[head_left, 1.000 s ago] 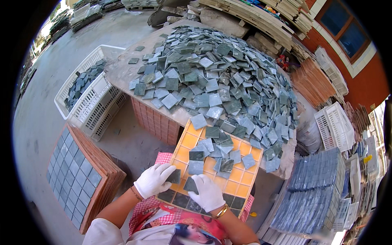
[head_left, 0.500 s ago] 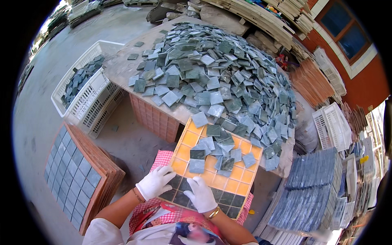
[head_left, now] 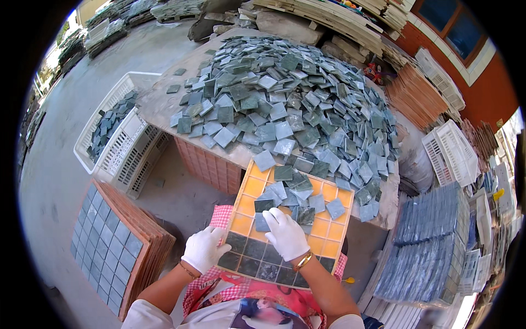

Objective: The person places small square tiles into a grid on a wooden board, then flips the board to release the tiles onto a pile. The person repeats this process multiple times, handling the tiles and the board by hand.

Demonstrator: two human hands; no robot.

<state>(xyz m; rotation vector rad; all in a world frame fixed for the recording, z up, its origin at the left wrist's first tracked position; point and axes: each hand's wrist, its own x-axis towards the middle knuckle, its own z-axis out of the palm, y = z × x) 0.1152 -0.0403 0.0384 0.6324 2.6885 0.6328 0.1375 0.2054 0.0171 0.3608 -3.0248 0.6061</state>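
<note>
Far left, upper: white plastic crate (head_left: 118, 143) on the ground, a few grey-green tiles lying inside.
Lower left: stack of brown trays (head_left: 121, 248) leaning on edge, front one filled with a full grid of grey tiles.
Left hand (head_left: 203, 248): white glove, lower centre-left, fingers curled over the left edge of the orange grid tray (head_left: 323, 230), gripping that edge.
Orange grid tray: centre of the frame, tilted from the lap up against the table edge; bottom two rows filled with dark tiles, upper cells mostly bare orange.
Right hand (head_left: 286, 234): white glove, lying flat on the tray just right of the left hand, fingertips pressed onto a loose tile (head_left: 262, 205); not clenched, pinching or only pushing not clear.
Upper centre: big heap of grey-green tiles (head_left: 285, 104) covering the table, spilling onto the tray's top.
Right: stacked sheets of bluish tiles (head_left: 424, 241), white crates (head_left: 450, 153) above them.
</note>
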